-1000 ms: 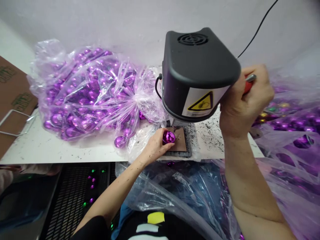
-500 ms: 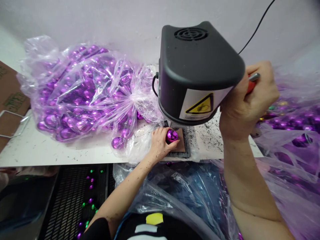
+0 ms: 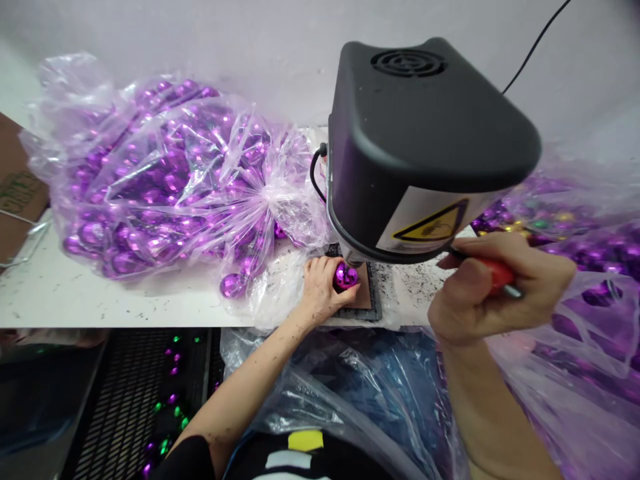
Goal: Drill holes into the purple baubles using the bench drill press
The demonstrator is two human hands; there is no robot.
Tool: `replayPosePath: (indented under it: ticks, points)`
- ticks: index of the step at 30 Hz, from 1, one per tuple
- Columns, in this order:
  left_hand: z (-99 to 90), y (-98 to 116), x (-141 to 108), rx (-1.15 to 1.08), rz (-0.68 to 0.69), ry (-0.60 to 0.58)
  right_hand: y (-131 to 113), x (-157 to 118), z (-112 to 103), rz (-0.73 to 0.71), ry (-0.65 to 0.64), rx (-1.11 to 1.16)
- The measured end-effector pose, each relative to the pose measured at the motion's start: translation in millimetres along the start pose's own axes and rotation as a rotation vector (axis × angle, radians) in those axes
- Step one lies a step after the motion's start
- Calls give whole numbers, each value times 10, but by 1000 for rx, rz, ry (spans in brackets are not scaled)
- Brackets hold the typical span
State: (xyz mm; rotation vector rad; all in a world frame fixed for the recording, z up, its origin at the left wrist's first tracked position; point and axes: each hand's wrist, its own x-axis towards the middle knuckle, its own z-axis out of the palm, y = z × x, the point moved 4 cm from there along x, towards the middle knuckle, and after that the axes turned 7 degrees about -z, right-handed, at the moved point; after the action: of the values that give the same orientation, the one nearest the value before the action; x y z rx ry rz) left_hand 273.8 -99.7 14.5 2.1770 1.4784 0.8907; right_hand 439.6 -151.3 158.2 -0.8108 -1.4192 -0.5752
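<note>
A shiny purple ball [image 3: 345,276] is between the thumb and fingers of my left hand [image 3: 321,285]. It sits over a brown pad [image 3: 363,291] on the dark base plate [image 3: 374,307], beneath the head of a black bench machine [image 3: 430,140]. A metal tip [image 3: 353,257] shows just above the ball; I cannot tell whether they touch. My right hand [image 3: 500,290] is wrapped around the red lever handle [image 3: 496,273] at the machine's right side. The machine bears a yellow warning label [image 3: 433,223].
A large clear bag [image 3: 170,173] of purple balls lies left on the white table [image 3: 90,307]. Another loose ball [image 3: 233,286] rests near its edge. Dark shavings [image 3: 417,283] litter the right side. More bagged balls [image 3: 600,253] are at far right. A cardboard box [image 3: 17,180] stands left.
My right hand has swung down and toward me with the red lever handle, now lower beside the machine. My left hand keeps the ball in about the same place.
</note>
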Motion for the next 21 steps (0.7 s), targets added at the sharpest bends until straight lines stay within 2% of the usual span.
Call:
replayPosePath:
  ticks: [6, 21]
  points:
    - [0, 5, 1, 1, -20, -12, -7, -244, -76, 0, -36, -1]
    - [-12, -6, -5, -24, -59, -21, -31, -440, -38, 100, -81, 26]
